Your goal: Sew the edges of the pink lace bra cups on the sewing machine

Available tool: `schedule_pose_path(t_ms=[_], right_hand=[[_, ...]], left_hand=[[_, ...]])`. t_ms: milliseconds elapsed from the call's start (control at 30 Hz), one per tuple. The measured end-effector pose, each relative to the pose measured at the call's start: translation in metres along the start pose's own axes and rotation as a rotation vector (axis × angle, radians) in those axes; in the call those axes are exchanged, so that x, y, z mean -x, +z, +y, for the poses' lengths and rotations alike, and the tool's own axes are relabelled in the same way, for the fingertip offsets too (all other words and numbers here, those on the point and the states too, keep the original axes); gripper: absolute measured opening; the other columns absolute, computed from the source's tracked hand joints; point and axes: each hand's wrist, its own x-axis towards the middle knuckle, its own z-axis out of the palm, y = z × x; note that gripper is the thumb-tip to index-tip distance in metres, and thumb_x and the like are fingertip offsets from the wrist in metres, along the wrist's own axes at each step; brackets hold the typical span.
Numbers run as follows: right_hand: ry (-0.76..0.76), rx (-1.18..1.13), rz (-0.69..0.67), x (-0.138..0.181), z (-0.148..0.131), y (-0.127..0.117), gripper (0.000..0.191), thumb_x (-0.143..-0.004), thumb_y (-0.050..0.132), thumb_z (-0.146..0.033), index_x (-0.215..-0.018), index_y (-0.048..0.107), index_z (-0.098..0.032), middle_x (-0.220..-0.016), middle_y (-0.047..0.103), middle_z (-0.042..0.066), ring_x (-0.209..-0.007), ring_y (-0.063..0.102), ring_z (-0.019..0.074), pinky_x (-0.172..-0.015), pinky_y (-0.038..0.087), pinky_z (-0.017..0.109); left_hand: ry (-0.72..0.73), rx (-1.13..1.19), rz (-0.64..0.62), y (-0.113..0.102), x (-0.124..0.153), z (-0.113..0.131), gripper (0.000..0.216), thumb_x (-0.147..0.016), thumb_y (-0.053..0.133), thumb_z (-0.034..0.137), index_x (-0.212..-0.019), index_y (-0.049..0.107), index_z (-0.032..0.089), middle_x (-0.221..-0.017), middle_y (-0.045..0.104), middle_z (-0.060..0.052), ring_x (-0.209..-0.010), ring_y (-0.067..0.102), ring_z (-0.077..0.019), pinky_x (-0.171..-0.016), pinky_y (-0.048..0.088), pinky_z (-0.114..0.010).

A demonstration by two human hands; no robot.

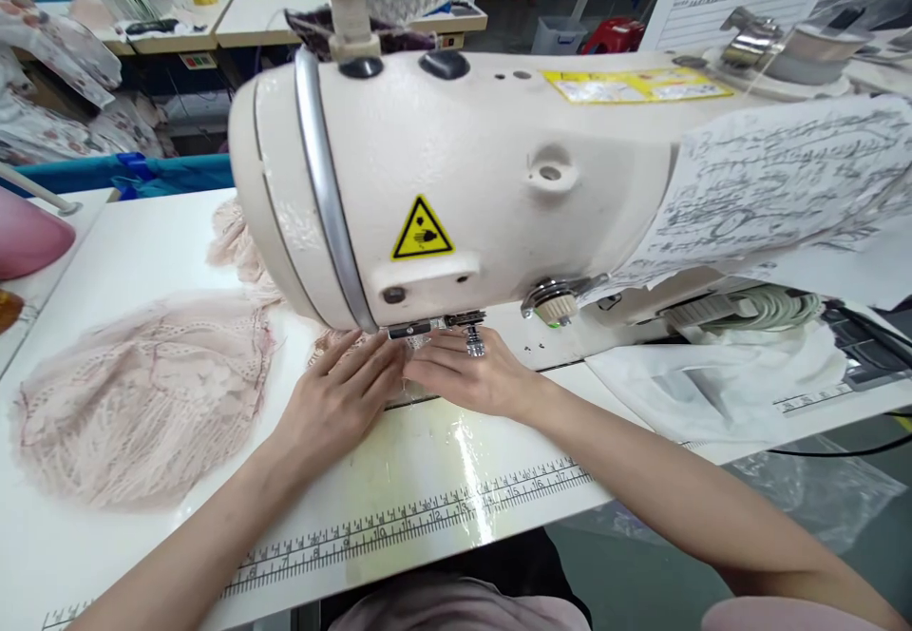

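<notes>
Two risks to weigh, both under the head of the sewing machine (pixel 484 165). Resting open and flat with the left hand (pixel 346 393), fingers nearly straight, on pale pink lace (pixel 320 344) below that head; reaching in from the other side with the right hand (pixel 474 374), fingers extended, any grip impossible to tell behind the metal fitting (pixel 475 341). Could nick a fingertip if working this near to a hidden needle. Could also pucker or skew the lace through uneven pressure from both hands. Might drag the loose lace heap (pixel 142 403), lying left on the counter (pixel 142 232), after brushing it with a forearm.
</notes>
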Motion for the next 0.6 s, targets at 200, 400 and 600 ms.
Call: schedule_pose_path(t_ms=[200,400,600], right_hand=[[-0.066,-0.095,0.026,-0.002,-0.005,0.005,0.014,-0.09,0.056,-0.01,-0.087,0.065,-0.02,-0.087,0.073,-0.008,-0.074,0.064,0.0067,-0.08,0.055,0.023],[-0.068,-0.102,0.013,-0.001,-0.007,0.011,0.016,-0.092,0.053,-0.01,-0.089,0.065,-0.02,-0.088,0.073,-0.006,-0.077,0.066,0.0069,-0.089,0.057,0.026],[-0.05,-0.069,-0.044,-0.001,-0.008,0.012,0.021,-0.093,0.048,-0.007,-0.092,0.065,-0.019,-0.091,0.073,-0.005,-0.081,0.066,0.0074,-0.088,0.055,0.024]], left_hand=[[0.023,0.037,0.061,-0.003,0.001,-0.008,0.022,-0.091,0.054,0.014,-0.11,0.064,0.011,-0.114,0.071,-0.009,-0.11,0.065,-0.0227,-0.101,0.051,-0.04],[0.009,0.004,0.046,-0.004,-0.002,-0.011,0.017,-0.092,0.051,0.014,-0.101,0.065,0.011,-0.112,0.071,-0.01,-0.105,0.068,-0.0219,-0.095,0.054,-0.039],[-0.043,0.01,0.026,-0.001,-0.001,-0.01,0.019,-0.093,0.049,0.015,-0.102,0.064,0.009,-0.114,0.07,-0.013,-0.101,0.069,-0.0225,-0.095,0.054,-0.039]])
